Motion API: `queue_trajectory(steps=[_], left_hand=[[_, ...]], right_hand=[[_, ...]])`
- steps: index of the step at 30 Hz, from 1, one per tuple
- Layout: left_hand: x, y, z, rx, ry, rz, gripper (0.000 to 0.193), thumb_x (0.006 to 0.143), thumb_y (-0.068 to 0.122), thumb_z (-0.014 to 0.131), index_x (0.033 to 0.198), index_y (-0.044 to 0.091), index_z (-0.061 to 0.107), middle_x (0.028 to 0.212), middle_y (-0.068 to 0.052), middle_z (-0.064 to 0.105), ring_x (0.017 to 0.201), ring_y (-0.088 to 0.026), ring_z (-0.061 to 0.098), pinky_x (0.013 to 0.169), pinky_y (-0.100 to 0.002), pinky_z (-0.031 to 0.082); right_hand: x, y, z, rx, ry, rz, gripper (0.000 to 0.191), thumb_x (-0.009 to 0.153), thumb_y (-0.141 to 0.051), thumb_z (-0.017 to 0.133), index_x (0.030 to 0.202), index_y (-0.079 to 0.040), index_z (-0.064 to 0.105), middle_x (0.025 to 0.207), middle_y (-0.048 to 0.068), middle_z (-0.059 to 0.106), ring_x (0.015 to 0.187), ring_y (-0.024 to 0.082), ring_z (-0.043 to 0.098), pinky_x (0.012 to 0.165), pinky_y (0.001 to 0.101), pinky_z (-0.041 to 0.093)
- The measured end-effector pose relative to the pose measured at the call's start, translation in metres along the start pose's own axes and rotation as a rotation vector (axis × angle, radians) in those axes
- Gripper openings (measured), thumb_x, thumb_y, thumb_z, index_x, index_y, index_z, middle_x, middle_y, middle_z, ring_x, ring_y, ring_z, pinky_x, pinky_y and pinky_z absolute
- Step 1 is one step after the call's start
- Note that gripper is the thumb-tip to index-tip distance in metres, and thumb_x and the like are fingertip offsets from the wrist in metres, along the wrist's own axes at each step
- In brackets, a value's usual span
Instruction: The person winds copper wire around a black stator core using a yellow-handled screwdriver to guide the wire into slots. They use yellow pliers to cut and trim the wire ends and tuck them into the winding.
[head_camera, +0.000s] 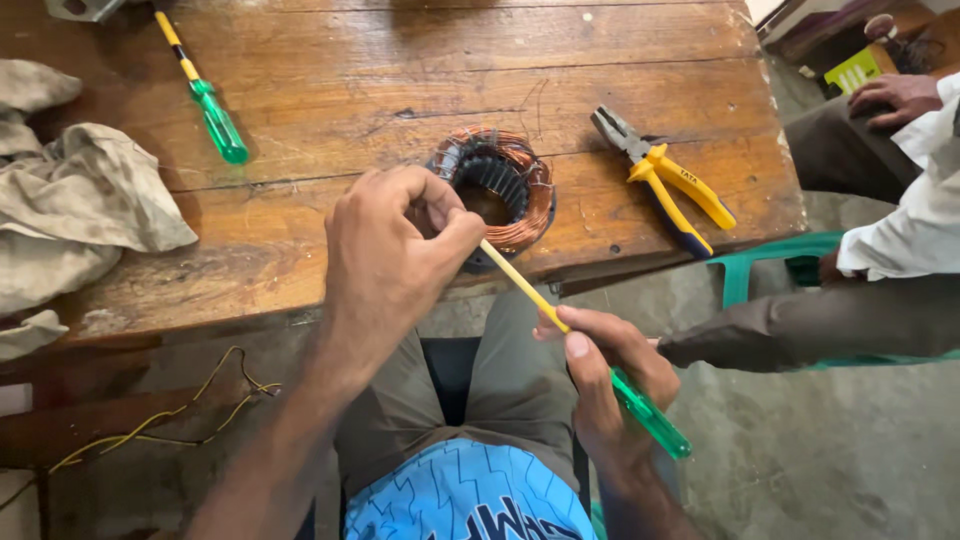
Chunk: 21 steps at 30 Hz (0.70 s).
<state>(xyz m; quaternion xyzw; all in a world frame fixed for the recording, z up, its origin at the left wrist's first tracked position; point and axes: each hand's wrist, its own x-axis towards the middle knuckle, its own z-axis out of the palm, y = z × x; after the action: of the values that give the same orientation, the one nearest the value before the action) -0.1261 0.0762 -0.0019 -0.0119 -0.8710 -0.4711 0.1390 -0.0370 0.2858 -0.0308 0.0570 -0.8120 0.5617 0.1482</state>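
Your left hand (385, 255) pinches the stator (497, 190) at the table (400, 90) edge while your right (610, 375) grips the screwdriver (580, 345) toward it; a slip could gouge the windings.

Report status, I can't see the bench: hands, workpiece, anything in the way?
Left hand on copper-wound stator. Right hand grips green-handled screwdriver, tip at stator. Pliers lie apart.

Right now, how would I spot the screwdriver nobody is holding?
Look at the wooden table, toward its far left corner beside the crumpled grey cloth. The free screwdriver lies there alone, untouched. Its twin, with the same green handle and yellow shaft, is in the person's right hand.
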Motion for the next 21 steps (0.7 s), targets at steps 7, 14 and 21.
queue_trajectory(steps=[7,14,21], left_hand=[[-0.007,-0.001,-0.024,-0.064,-0.215,-0.215,0.017,0.084,0.021,0.072,0.085,0.004,0.07,0.064,-0.005,0.063,0.057,-0.015,0.061,0.055,-0.033,0.048],[-0.049,-0.007,-0.03,-0.148,-0.016,-0.113,0.018,0.087,0.016,0.074,0.1,0.004,0.072,0.08,-0.003,0.067,0.072,-0.013,0.06,0.063,-0.03,0.048],[-0.06,-0.015,-0.041,-0.148,0.161,-0.197,0.02,0.092,0.017,0.073,0.109,0.007,0.072,0.09,-0.004,0.068,0.078,-0.015,0.059,0.068,-0.031,0.048]], right_hand=[[0.006,0.005,0.011,0.101,-0.062,0.049,0.026,0.1,-0.007,0.053,0.115,0.006,0.069,0.102,0.018,0.078,0.097,0.025,0.078,0.093,0.0335,0.06],[0.012,0.012,0.032,0.547,-0.151,0.283,0.038,0.101,-0.011,0.047,0.128,0.013,0.06,0.118,0.028,0.072,0.113,0.034,0.073,0.104,0.0429,0.057],[-0.004,0.015,0.04,0.593,-0.217,0.215,0.043,0.1,-0.012,0.047,0.13,0.019,0.056,0.121,0.036,0.068,0.115,0.042,0.071,0.108,0.0473,0.054]])
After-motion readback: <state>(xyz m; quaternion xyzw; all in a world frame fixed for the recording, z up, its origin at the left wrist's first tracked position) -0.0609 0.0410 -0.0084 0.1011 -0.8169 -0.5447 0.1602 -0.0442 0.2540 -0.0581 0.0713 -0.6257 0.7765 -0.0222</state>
